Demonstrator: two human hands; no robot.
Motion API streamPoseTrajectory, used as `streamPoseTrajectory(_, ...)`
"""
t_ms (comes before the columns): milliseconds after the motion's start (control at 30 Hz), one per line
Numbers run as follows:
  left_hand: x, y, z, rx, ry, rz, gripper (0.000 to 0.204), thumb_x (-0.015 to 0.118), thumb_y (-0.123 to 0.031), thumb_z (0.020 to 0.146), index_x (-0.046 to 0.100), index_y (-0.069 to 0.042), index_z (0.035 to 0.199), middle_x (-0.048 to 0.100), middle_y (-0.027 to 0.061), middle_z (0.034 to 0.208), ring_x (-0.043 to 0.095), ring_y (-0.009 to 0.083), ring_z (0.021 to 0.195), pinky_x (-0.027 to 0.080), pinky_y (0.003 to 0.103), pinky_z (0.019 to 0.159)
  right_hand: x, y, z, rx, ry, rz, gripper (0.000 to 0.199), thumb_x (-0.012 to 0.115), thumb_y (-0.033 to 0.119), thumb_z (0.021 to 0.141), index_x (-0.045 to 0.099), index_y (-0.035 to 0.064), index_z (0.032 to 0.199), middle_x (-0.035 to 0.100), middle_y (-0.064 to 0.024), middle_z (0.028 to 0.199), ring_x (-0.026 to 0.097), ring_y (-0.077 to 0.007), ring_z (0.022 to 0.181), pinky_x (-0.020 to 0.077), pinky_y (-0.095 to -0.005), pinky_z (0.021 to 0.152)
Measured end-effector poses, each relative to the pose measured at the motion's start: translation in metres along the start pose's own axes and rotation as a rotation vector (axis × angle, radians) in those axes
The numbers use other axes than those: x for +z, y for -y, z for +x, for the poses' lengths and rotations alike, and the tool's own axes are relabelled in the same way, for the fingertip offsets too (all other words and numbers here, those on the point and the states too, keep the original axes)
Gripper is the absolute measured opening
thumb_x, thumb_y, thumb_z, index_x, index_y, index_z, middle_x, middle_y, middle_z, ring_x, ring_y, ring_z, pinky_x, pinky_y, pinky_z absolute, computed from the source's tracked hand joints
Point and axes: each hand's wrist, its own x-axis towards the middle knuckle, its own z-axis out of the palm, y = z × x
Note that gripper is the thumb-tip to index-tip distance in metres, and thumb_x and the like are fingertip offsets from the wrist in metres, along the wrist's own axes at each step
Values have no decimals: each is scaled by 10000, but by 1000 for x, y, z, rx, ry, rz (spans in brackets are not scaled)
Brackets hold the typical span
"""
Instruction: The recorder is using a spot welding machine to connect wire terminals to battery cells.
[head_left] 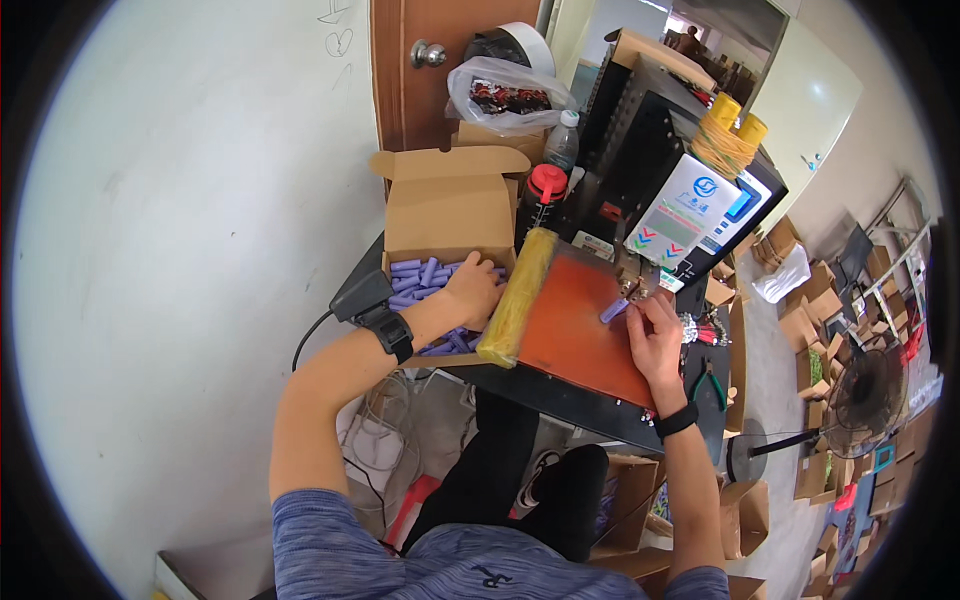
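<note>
My left hand [474, 290] is down in an open cardboard box [440, 215], among many loose purple battery cells [428, 272]. Its fingers are curled, and what they grip, if anything, is hidden. At the right, my right hand [655, 335] pinches one purple battery cell [615, 310] between thumb and fingers. That cell lies tilted under the metal tips [630, 285] of a black bench machine [640, 150], over an orange mat [575, 325]. Whether the cell touches the tips I cannot tell.
A yellow wrapped roll [518, 298] lies between box and mat. Behind stand a red-lidded bottle [546, 185] and a clear bottle [563, 142]. Green-handled pliers [711, 385] lie right of my right hand, near red-and-white small parts [708, 330]. A fan [865, 400] stands on the floor.
</note>
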Motion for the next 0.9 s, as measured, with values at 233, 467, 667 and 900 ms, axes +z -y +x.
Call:
streamPoseTrajectory(233,3,3,20,13,230,-60,396,677,-258,718,655,-125,1090,693,86,963,646,271,983,466,397,824,-2,-1,-2,10,-13,9,57,659,46,826,625,11,854,597,-127,784,608,-322,685,480,-363,595)
streamPoseTrajectory(467,29,2,25,-18,34,-347,342,692,-258,695,691,-71,981,696,175,933,667,352,908,529,425,754,0,1,-2,16,-28,32,65,651,56,842,627,-3,853,581,-124,762,598,-291,678,458,-345,598)
streamPoseTrajectory(667,16,1,21,-19,90,-356,250,672,-269,710,705,-46,820,690,203,895,672,354,880,535,437,701,-1,-4,-2,48,-25,38,71,654,69,832,645,23,884,612,-131,797,620,-338,702,489,-381,603)
streamPoseTrajectory(900,22,-7,-18,-245,-217,-294,306,684,-198,678,633,-23,923,664,197,844,660,376,799,536,448,681,-3,-5,-3,46,-21,51,74,649,70,832,649,33,896,611,-130,797,616,-334,685,483,-374,579)
